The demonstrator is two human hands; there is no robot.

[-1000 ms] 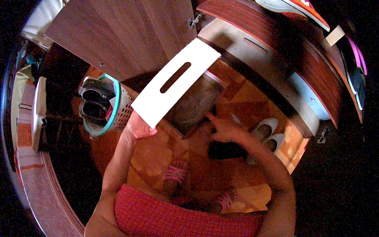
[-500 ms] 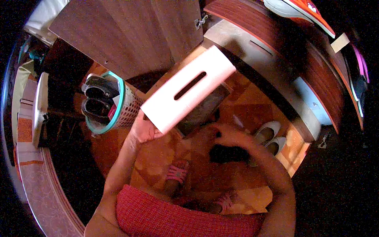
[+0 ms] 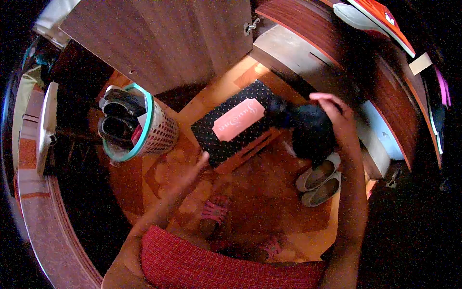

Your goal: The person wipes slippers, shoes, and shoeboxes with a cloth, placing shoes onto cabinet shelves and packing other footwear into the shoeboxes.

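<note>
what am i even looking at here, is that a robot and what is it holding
No robot: these are a person's bare hands, seen by a camera worn on the head, looking forward and down. On the brown patterned floor lies a black polka-dot box with a pink label. Nearby are a white perforated basket with a turquoise rim, holding dark shoes, and a pair of pale flat shoes. The left hand looks empty, close to the box. The right hand is beside a blurred black object; I can't tell whether it holds that.

Head view from just above red garment (image 3: 226,260), facing forward-down toward floor (image 3: 257,207).
</note>
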